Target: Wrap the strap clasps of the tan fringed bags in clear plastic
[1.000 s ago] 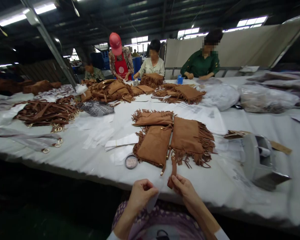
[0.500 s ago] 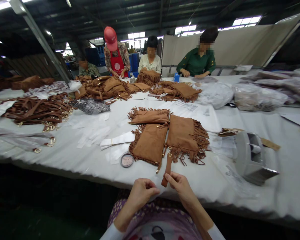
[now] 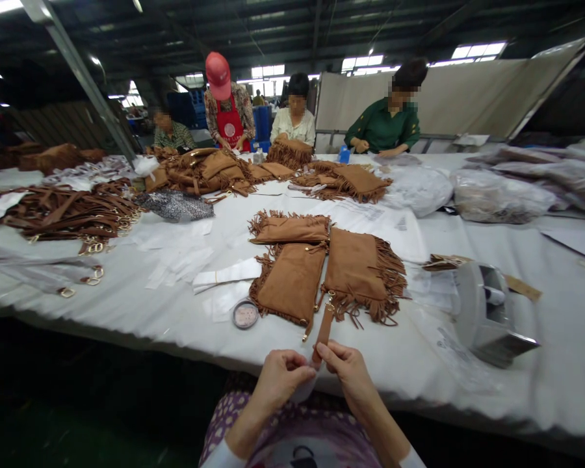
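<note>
Near the table's front edge, my right hand (image 3: 346,364) pinches the lower end of a brown strap (image 3: 324,330), whose gold clasp lies by the right-hand fringed pouch (image 3: 355,263). My left hand (image 3: 283,377) is closed beside the strap's end, its fingertips holding a thin translucent piece (image 3: 304,387), probably a small plastic sleeve. Two more brown fringed pouches lie to the left, a larger one (image 3: 292,281) and a smaller one (image 3: 290,229) behind it. A round dish (image 3: 246,314) stands left of the pouches.
A grey tape dispenser (image 3: 492,315) stands at the right. White strips (image 3: 227,275) lie left of the pouches. Brown straps (image 3: 68,211) are heaped at the far left. Behind are piled fringed bags (image 3: 214,170), plastic-wrapped bundles (image 3: 502,194) and several people across the table.
My hands have come closer together. The strap's lower end has moved left, to the fingertips of my left hand, and the translucent piece now shows more clearly.
</note>
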